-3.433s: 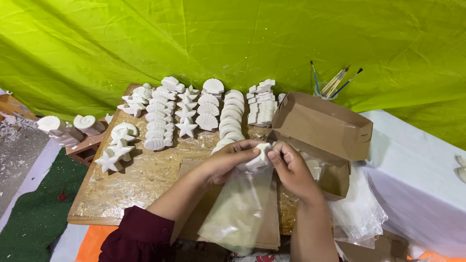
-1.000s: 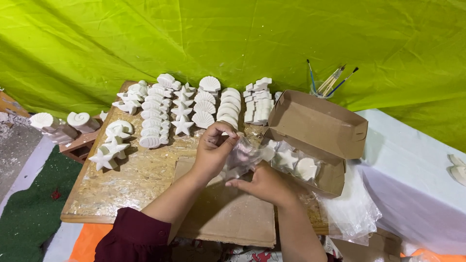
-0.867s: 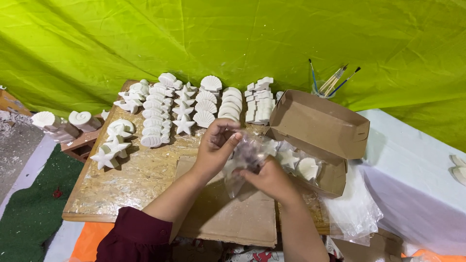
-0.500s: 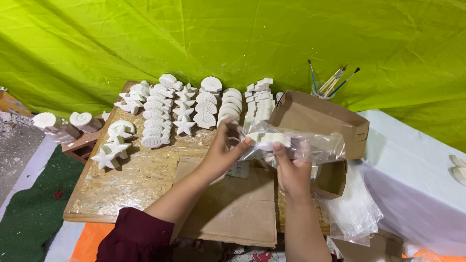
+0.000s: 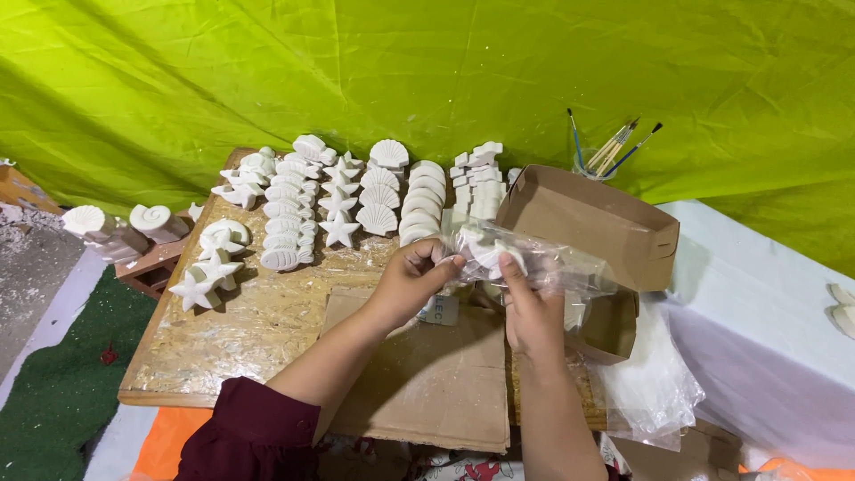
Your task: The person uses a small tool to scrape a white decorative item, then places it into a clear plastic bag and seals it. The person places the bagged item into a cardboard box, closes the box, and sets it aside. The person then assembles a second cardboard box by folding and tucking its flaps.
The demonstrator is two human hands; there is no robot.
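Left hand (image 5: 411, 278) and right hand (image 5: 527, 303) are both gripping a clear plastic bag (image 5: 525, 260) holding white plaster pieces, keeping it above the cardboard sheet (image 5: 419, 383), just in front of the open cardboard box (image 5: 583, 223). Plaster shells and starfish (image 5: 347, 191) are lying in rows on the board (image 5: 240, 330).

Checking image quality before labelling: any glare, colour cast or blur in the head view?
Head view: sharp overall; the green tarp dominates the frame; mild glare on the clear bag held by both hands; soft shadows under the plaster stars.
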